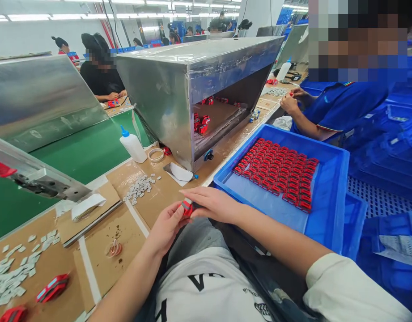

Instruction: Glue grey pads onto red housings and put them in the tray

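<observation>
In front of my lap, my left hand [167,226] is closed on a small red plastic part [186,208] with a grey-white top, which looks like a toy car body. My right hand [214,203] lies against the part from the other side, its fingers stretched out flat over it; its thumb is mostly hidden. Similar red toy car bodies [276,170] stand in close rows in the blue tray [331,197] to my right. At the lower left, another red car body [53,287] with a dark stripe lies on the cardboard-covered bench.
Small grey pieces [140,188] lie heaped on the bench, with more pieces [18,273] at left. A white squeeze bottle [133,145], a metal press arm [48,179] and a metal hood [159,103] holding red parts stand ahead. A co-worker in blue [340,107] sits at right.
</observation>
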The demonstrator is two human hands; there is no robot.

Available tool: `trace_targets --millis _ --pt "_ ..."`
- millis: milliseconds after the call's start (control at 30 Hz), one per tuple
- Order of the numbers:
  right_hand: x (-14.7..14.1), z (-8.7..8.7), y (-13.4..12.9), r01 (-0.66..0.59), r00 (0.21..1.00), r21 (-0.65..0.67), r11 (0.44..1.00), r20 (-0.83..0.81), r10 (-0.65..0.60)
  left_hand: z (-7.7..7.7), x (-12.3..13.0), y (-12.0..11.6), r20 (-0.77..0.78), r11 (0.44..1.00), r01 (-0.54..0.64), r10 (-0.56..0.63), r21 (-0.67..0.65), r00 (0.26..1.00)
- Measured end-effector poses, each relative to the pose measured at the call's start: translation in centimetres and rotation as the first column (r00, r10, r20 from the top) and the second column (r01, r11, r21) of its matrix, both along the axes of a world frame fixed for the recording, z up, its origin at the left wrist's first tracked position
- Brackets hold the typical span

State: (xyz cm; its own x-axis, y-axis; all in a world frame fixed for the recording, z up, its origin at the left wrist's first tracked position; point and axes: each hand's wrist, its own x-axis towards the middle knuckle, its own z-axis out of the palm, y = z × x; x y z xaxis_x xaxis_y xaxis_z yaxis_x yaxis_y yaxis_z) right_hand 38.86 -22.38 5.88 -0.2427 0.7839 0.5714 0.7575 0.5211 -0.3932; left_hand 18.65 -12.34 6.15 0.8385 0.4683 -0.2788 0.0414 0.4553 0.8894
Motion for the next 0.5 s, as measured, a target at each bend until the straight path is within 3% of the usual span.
trace_targets --millis 100,167,233,300,367,433,500 --pt "-1.6 -0.8 -0.5 0.125 0.988 -0.026 0.992 -0.092 -0.127 0.0 1.2 -0.5 -0.004 0.999 0.01 -0.01 -0.042 1.0" --pt "-1.1 -1.4 -0.5 0.152 0.982 -0.009 0.988 -0.108 -0.153 0.0 1.6 -0.7 -0.024 0.999 0.016 -0.017 -0.047 1.0" --pt "1.7 -1.7 -0.2 0.218 0.972 -0.014 0.976 -0.088 -0.218 -0.2 1.1 -0.8 -0.052 1.0 -0.007 0.006 -0.028 0.999" --pt "7.0 -1.7 0.3 0.402 0.912 -0.076 0.913 -0.052 -0.406 -0.5 -0.7 -0.8 -0.083 0.998 -0.02 0.024 0.057 0.996" --pt "13.8 -1.4 0.9 0.654 0.749 -0.182 0.734 0.023 -0.662 -0.8 -3.5 -0.7 -0.122 0.98 0.041 -0.018 0.193 0.992" --pt "20.3 -0.8 1.5 0.845 0.507 -0.271 0.46 0.137 -0.851 -1.1 -6.8 -0.4 -0.205 0.948 0.137 -0.079 0.287 0.976" --pt "25.2 -0.4 2.3 0.886 0.416 -0.297 0.357 0.166 -0.894 -1.2 -9.5 -0.4 -0.277 0.924 0.203 -0.112 0.325 0.954"
